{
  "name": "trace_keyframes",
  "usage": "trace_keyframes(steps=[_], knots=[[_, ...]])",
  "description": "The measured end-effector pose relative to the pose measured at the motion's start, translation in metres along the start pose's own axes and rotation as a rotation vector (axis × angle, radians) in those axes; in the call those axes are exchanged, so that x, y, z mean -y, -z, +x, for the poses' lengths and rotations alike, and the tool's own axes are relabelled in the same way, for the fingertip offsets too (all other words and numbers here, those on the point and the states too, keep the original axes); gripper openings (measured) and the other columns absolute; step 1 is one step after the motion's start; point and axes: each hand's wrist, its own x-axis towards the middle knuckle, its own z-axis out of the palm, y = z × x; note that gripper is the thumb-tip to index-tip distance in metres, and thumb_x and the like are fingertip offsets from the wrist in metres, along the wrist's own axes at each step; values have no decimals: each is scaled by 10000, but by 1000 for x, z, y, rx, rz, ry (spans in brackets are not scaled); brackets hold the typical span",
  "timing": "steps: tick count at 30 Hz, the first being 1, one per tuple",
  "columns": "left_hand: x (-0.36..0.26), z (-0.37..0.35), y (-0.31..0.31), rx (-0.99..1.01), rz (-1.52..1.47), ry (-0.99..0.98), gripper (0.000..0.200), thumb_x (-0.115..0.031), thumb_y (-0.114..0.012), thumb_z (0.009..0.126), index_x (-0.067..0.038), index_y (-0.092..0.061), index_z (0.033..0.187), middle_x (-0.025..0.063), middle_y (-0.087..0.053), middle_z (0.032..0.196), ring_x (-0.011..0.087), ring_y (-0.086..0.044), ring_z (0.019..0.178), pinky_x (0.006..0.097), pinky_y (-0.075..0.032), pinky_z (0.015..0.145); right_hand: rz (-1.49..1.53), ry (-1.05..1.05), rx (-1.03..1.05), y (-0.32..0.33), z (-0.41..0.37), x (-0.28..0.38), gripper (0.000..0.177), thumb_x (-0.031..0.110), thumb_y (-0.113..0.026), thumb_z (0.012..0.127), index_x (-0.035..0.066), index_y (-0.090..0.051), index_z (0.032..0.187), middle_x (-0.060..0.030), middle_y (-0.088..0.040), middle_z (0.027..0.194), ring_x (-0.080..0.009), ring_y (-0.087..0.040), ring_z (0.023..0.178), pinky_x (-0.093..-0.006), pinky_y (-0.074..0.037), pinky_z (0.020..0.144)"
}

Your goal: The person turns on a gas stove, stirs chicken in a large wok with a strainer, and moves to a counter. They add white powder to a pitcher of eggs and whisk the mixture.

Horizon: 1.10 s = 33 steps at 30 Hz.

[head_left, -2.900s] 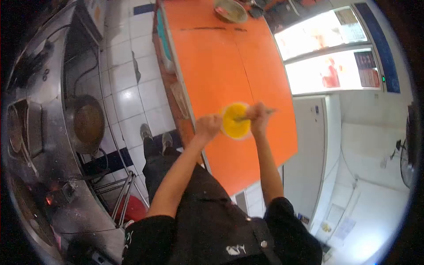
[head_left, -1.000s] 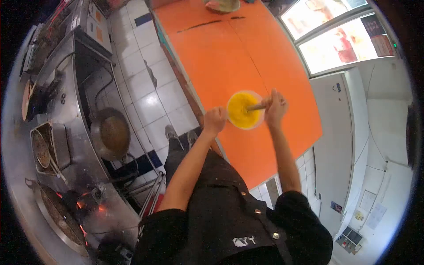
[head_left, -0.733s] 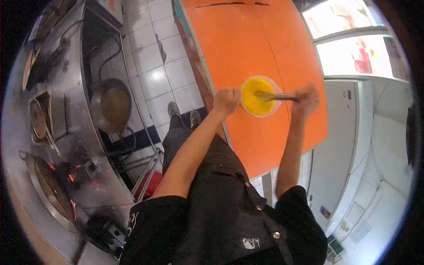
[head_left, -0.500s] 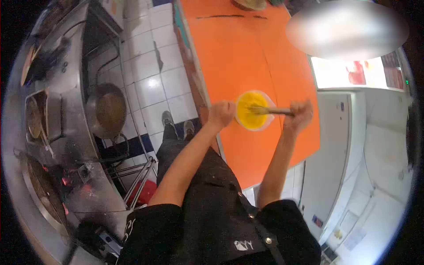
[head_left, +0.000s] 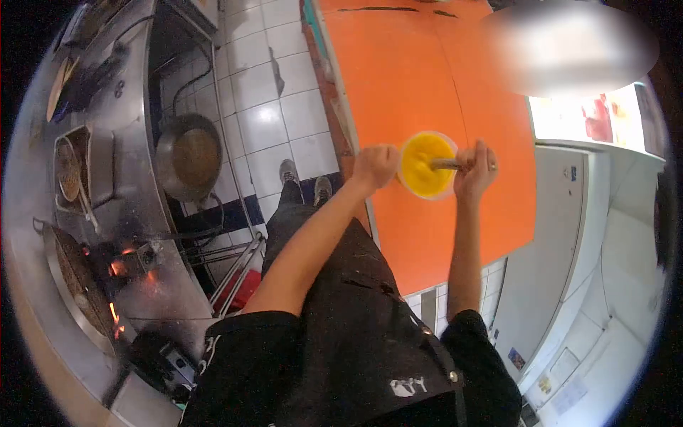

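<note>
A round white bowl (head_left: 435,198) of beaten-egg-like yellow liquid (head_left: 422,151) stands on the orange tabletop (head_left: 405,249). My left hand (head_left: 377,168) is closed at the bowl's left rim and steadies it there. Wrapped round a whisk (head_left: 446,164), my right hand (head_left: 475,171) is at the bowl's right side. The whisk's handle slants over the rim, and its wire end is down in the yellow liquid, mostly hidden.
On my left is a steel stove (head_left: 128,285) with flames under a large pan (head_left: 75,281). A dark wok (head_left: 191,158) hangs or rests beside it. A steel container (head_left: 102,171) holds a ladle. A white fridge (head_left: 548,235) stands beyond the table.
The view has shifted, so the table and bowl appear slightly further right and higher. The whisk's wires, visible before, are now sunk in the liquid, with its handle seen more end-on.
</note>
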Motion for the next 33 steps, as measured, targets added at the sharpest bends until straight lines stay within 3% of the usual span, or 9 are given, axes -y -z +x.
trace_keyframes(steps=[2, 4, 11, 15, 18, 19, 26, 29, 33], knots=[[-12, 3, -3, -23, -95, 70, 158, -156, -495, 832, -44, -487, 721, 165, -531, 623, 391, -550, 590, 493, -450, 541, 390, -608, -106, -9, 34, 56, 230, 166, -500, 889, 115, -441, 673, 36, -327, 549, -85, -322, 455, -238, -256, 413], [-1, 3, 7, -60, -143, 174, 158, -166, -499, 822, -39, -494, 728, 170, -534, 623, 399, -545, 585, 503, -451, 559, 804, -586, -78, -8, 32, 33, 228, 162, -490, 905, 108, -457, 685, 38, -322, 544, -81, -313, 451, -240, -258, 425], [15, 0, -10, -38, 48, 26, 86, -122, -553, 746, -69, -488, 732, 121, -515, 644, 334, -527, 575, 437, -437, 507, 5, -205, 6, 9, 5, -8, 271, 109, -493, 898, 135, -378, 654, 42, -371, 536, -55, -330, 458, -246, -247, 412], [2, 3, -13, -201, 112, -166, 126, -123, -556, 752, -75, -470, 673, 123, -509, 619, 309, -503, 519, 410, -407, 436, 914, -592, -168, 50, 44, 25, 267, 107, -527, 874, 133, -386, 649, 23, -381, 540, -74, -359, 461, -255, -298, 427], [2, 4, -5, -43, -92, -32, 122, -122, -548, 768, -65, -477, 687, 122, -504, 618, 307, -505, 520, 423, -406, 446, 18, -313, -103, 2, -9, -11, 304, 113, -546, 878, 129, -387, 620, 29, -368, 520, -75, -352, 457, -250, -281, 431], [-4, 6, -2, 137, -288, 164, 116, -118, -543, 774, -54, -488, 696, 120, -498, 608, 311, -506, 517, 433, -408, 457, 580, -666, -41, -5, 5, 25, 316, 110, -550, 886, 114, -406, 604, 32, -373, 509, -73, -354, 454, -246, -273, 434], [-2, 6, -16, -113, -49, -112, 320, -162, -433, 856, 19, -471, 594, 192, -467, 522, 353, -505, 483, 442, -365, 478, 496, -628, -199, 15, -4, 24, 358, 151, -519, 924, 111, -388, 592, 29, -350, 487, -93, -360, 428, -254, -268, 414], [-18, 19, 9, 74, -435, 314, 395, -198, -386, 880, 43, -423, 569, 218, -446, 519, 340, -482, 473, 430, -331, 468, 934, -545, -351, 42, 31, 36, 400, 167, -556, 918, 116, -386, 559, 31, -353, 465, -81, -352, 413, -253, -278, 406], [-4, 13, -8, 9, -212, 13, 167, -90, -460, 800, 16, -443, 671, 177, -447, 562, 332, -469, 495, 432, -322, 462, 424, -711, -98, 19, 18, 43, 472, 211, -593, 906, 148, -311, 533, 44, -320, 460, -69, -370, 423, -244, -283, 408]])
